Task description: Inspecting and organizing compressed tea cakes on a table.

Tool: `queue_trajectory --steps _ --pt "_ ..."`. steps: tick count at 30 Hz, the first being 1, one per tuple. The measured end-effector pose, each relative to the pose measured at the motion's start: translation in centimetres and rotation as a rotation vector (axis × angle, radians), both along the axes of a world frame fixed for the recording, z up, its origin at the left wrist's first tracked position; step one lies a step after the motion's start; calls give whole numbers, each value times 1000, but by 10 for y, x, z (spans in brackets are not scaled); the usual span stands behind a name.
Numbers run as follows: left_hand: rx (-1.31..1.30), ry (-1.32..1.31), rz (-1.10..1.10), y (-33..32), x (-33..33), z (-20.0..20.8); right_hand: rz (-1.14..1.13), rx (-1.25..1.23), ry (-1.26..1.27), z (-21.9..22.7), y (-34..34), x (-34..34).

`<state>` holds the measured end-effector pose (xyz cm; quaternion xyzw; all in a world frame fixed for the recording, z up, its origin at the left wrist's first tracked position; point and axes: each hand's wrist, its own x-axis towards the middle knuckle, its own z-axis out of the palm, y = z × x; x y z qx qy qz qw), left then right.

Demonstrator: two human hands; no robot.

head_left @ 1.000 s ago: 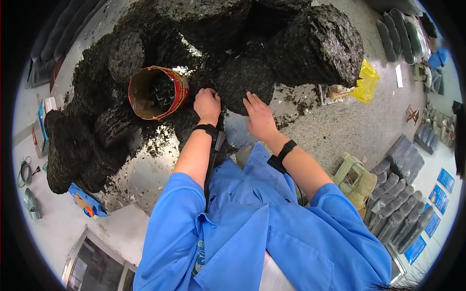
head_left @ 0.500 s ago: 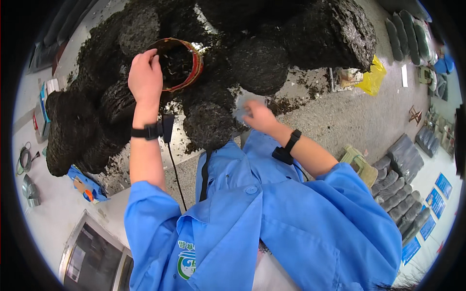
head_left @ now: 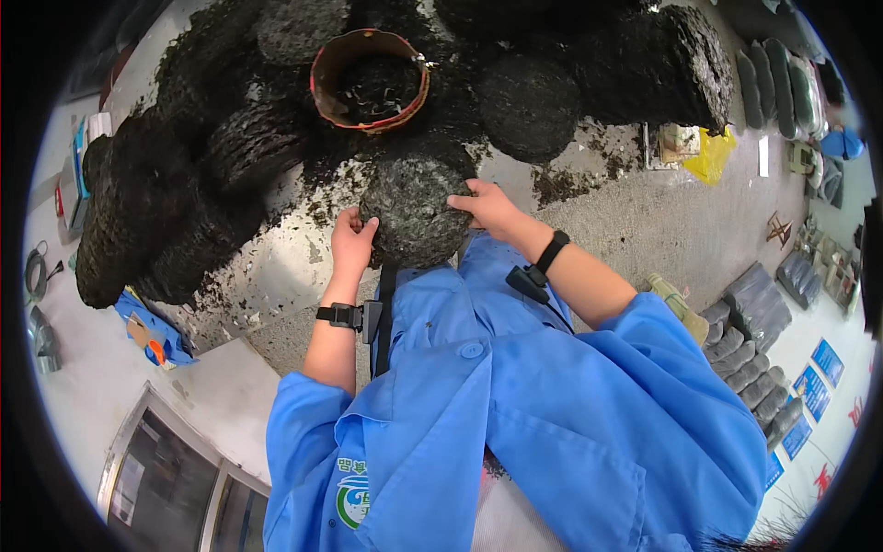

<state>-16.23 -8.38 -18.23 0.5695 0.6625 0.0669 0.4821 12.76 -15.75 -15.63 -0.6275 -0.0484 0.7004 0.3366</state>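
A round, dark cake of what looks like dried seaweed [head_left: 416,207] lies in front of me at the near edge of the table. My left hand [head_left: 351,241] pinches its left edge, thumb on top. At the right edge, my right hand [head_left: 492,210] grips it with thumb and fingers; the fingertips underneath are hidden. Beyond the cake stands a round red-rimmed tub [head_left: 370,81] with dark scraps inside, and neither hand touches it. Another flat round cake [head_left: 529,109] lies to the right of the tub.
Stacked dark cakes [head_left: 138,207] rise at the left, and a large stack [head_left: 685,69] stands at the far right. Loose flakes [head_left: 566,184] litter the pale tabletop. A yellow plastic bag [head_left: 710,156] sits past the right stack. Bagged dark goods [head_left: 754,294] lie farther right.
My left hand has let go of the tub's rim and come back to the cake's left edge. My right hand, apart from the cake before, now grips its right edge.
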Motion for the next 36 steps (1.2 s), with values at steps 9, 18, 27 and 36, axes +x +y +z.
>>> queue_trajectory --steps 9,18,27,36 --pt "-368 -407 425 47 -9 103 221 567 -539 88 13 4" --pt "-251 -700 332 33 39 113 425 957 -986 134 -16 22" --pt "-308 -893 335 29 60 79 -603 413 27 80 -22 92" --pt "350 157 -114 17 77 -39 -12 145 -456 -49 -40 64"
